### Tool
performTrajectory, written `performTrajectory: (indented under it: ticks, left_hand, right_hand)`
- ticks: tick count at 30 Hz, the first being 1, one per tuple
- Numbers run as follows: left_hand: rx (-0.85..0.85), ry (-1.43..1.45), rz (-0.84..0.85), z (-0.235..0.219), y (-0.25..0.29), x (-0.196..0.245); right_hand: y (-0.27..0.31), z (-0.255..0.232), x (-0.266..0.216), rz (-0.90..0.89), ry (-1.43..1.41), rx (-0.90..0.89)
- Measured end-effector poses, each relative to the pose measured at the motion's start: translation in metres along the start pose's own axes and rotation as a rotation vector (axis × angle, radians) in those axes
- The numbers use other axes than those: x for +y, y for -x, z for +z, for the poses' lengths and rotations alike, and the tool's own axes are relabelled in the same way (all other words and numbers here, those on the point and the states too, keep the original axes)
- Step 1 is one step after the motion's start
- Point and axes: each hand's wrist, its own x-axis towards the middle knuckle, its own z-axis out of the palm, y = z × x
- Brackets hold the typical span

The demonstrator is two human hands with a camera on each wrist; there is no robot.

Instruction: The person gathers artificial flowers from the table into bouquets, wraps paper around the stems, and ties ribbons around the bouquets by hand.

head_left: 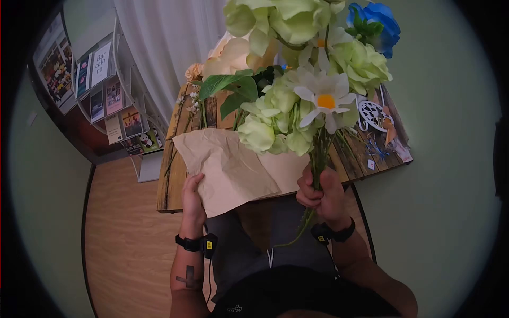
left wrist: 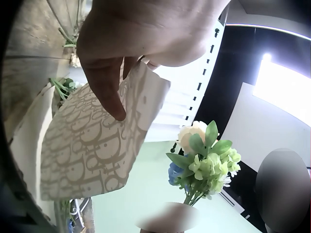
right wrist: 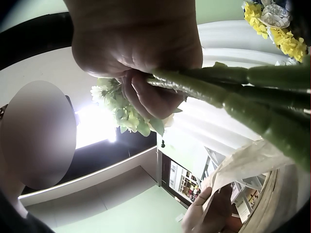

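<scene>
My right hand (head_left: 327, 200) grips a bouquet of artificial flowers by its green stems (right wrist: 214, 94), holding it upright over the table's front edge. The bouquet has pale green blooms (head_left: 265, 127), a white daisy (head_left: 325, 100) with an orange centre, a blue rose (head_left: 383, 29), a large cream bloom (head_left: 228, 57) and broad leaves. One long stem hangs below the fist. My left hand (head_left: 193, 197) pinches the near left edge of a creased sheet of brown wrapping paper (head_left: 228, 169) and lifts it. Its other face shows a printed letter pattern (left wrist: 97, 150) in the left wrist view.
The wooden table (head_left: 165, 185) carries loose flower sprigs (head_left: 192, 100) at its left. At its right are a white scrolled metal piece (head_left: 374, 115), blue shreds (head_left: 377, 149) and a small tag (head_left: 370, 164). A magazine rack (head_left: 139, 103) stands beyond the table's left side, near a white curtain (head_left: 159, 42).
</scene>
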Motion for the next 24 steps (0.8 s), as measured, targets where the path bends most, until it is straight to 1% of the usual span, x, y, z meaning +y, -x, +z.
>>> performTrajectory:
  ticks: [2,4,5,7,8,10,11,13,14,15,17,18,22,24]
  left_hand:
    - [-0.013,0.080,0.026,0.005,-0.006,0.012]
    - [-0.142,0.327,-0.011,0.017,-0.013,0.028]
    - [-0.137,0.333,0.005,0.025,-0.012,0.038]
    - [-0.211,0.395,0.109,0.042,-0.007,0.060]
    - [-0.204,0.392,0.122,0.044,-0.006,0.069]
    - [-0.450,0.464,0.110,0.049,-0.004,0.084]
    - [-0.611,0.566,0.087,0.059,0.007,0.095]
    - [-0.870,0.686,0.182,0.104,0.041,0.111]
    - [-0.879,0.676,0.184,0.099,0.039,0.111]
    - [-0.854,0.600,0.242,0.097,0.037,0.111]
    - [-0.793,0.450,0.352,0.091,0.033,0.104]
    - [-0.760,0.377,0.406,0.087,0.029,0.099]
    - [-0.624,0.083,0.596,0.066,0.006,0.067]
    - [-0.556,-0.063,0.685,0.052,-0.008,0.047]
  right_hand:
    - [-0.003,0.005,0.002,-0.001,0.009,-0.057]
    - [-0.005,0.010,0.003,0.000,-0.014,-0.086]
    - [-0.005,0.014,0.003,0.004,-0.011,-0.104]
    - [-0.005,0.023,0.003,-0.004,0.008,-0.102]
    - [-0.005,0.026,0.006,-0.002,0.002,-0.115]
    - [-0.006,0.029,0.010,0.004,-0.026,-0.126]
    - [-0.007,0.034,0.011,-0.005,-0.028,-0.132]
    - [-0.010,0.047,0.016,0.074,-0.041,-0.111]
    - [-0.014,0.045,0.026,0.051,-0.037,-0.203]
    - [-0.016,0.047,0.030,0.041,-0.039,-0.206]
    - [-0.018,0.052,0.037,0.152,-0.057,-0.224]
    - [-0.020,0.053,0.041,0.156,-0.085,-0.294]
    - [-0.017,0.063,0.042,0.197,-0.099,-0.262]
    - [-0.019,0.066,0.039,0.216,-0.058,-0.289]
